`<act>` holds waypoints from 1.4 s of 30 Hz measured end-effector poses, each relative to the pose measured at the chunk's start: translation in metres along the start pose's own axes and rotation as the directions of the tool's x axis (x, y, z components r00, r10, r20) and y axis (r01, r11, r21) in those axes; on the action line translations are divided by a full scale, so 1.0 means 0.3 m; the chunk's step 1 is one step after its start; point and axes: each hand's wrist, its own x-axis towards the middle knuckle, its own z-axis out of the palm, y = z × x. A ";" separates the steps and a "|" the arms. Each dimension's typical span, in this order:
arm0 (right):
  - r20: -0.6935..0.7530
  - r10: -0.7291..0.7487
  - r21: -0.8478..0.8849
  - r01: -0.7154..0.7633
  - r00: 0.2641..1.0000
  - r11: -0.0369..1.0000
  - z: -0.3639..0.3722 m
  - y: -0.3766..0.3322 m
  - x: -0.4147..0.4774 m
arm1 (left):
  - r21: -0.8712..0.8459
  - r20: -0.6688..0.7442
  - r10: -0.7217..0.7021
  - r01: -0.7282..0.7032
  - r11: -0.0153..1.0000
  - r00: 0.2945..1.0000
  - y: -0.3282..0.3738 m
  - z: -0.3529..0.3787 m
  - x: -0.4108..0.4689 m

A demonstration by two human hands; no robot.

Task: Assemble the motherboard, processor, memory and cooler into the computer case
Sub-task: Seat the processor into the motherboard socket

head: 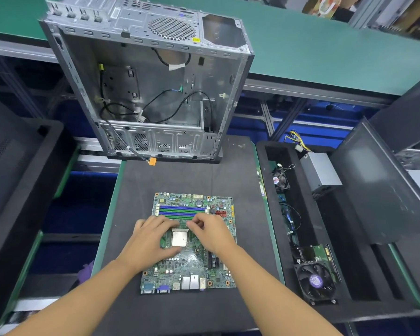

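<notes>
Motherboard (192, 265) lies flat at 6 o'clock on the dark-topped bench (228, 180). It is not yet in the one computer case (155, 93), which lies open at 12 o'clock, probably so the socket is easy to reach. One processor (179, 238) sits in the socket. The left hand (146, 241) rests spread on the board, thumb at the processor's near edge, seemingly steadying it. The right hand (209, 232) bunches its fingers at the socket's far edge; I cannot tell whether they pinch anything. One cooler (315, 280) waits at 4 o'clock and one small fan (280, 179) at 3.
</notes>
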 end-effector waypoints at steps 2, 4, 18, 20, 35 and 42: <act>-0.002 -0.013 0.004 0.013 1.000 1.000 0.000 0.000 -0.001 | -0.006 -0.016 0.017 -0.017 1.000 1.000 0.015 -0.005 0.007; -0.008 -0.018 0.015 0.018 1.000 1.000 0.000 0.003 -0.001 | 0.029 -0.007 0.067 -0.066 0.997 0.998 0.025 0.000 0.018; 0.022 -0.032 0.017 0.032 0.999 0.999 -0.006 0.001 0.000 | 0.060 -0.074 0.339 -0.335 0.940 0.938 0.019 0.003 0.029; 0.023 -0.029 0.019 0.029 0.999 0.999 -0.005 0.003 0.000 | 0.047 -0.087 0.343 -0.340 0.939 0.935 0.019 0.004 0.025; 0.035 -0.038 0.039 0.037 0.999 0.999 -0.007 -0.005 -0.002 | -0.202 -0.017 0.148 -0.149 0.968 0.989 0.014 0.023 0.025; 0.034 -0.038 0.033 0.037 0.999 0.999 -0.008 -0.004 -0.003 | -0.232 -0.017 0.127 -0.127 0.964 0.992 0.010 0.029 0.022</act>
